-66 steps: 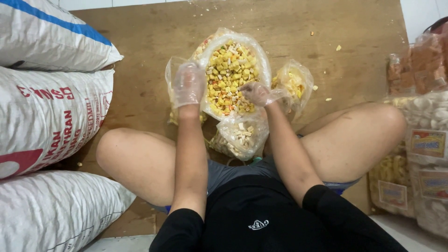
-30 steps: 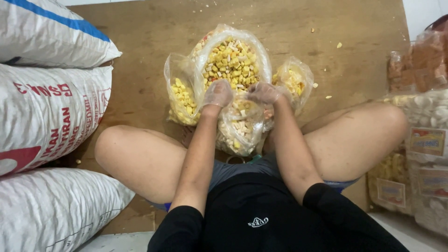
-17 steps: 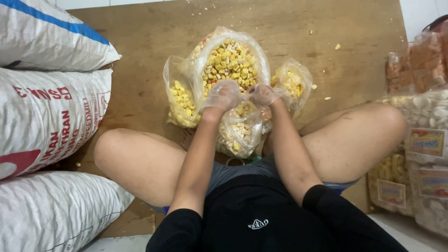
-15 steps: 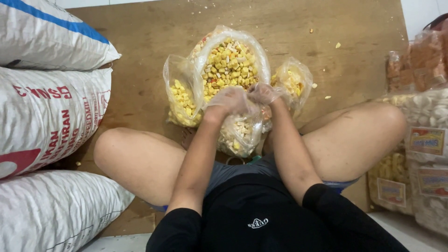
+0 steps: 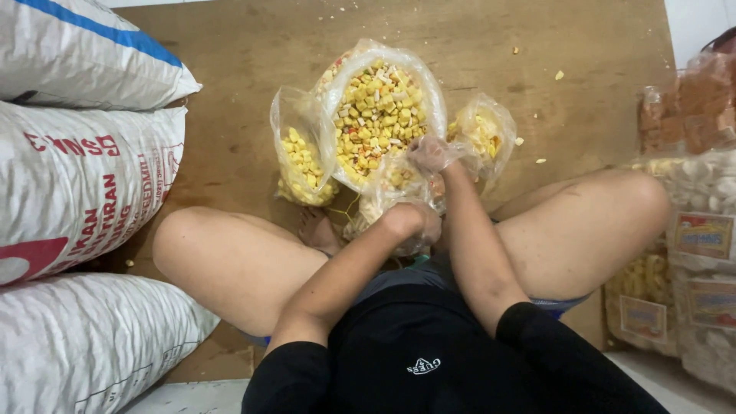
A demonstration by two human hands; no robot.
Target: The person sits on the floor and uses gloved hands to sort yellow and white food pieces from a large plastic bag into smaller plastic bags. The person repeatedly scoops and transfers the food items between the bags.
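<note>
I sit cross-legged on a wooden floor. A small clear plastic bag of yellow and white snack pieces rests between my knees. My left hand, in a thin plastic glove, is closed around the lower part of that bag. My gloved right hand pinches the bag's top edge. Just beyond stands a large open bag full of the same mixed pieces. A smaller filled bag leans at its left and another small bag at its right.
Three large white woven sacks are stacked along the left. Packed bags of crackers and snacks pile up on the right. A few crumbs lie on the wooden floor beyond the bags.
My left hand came off the large bag, moved toward me and closed on the small bag between my knees. My right hand stayed at the small bag's top.
</note>
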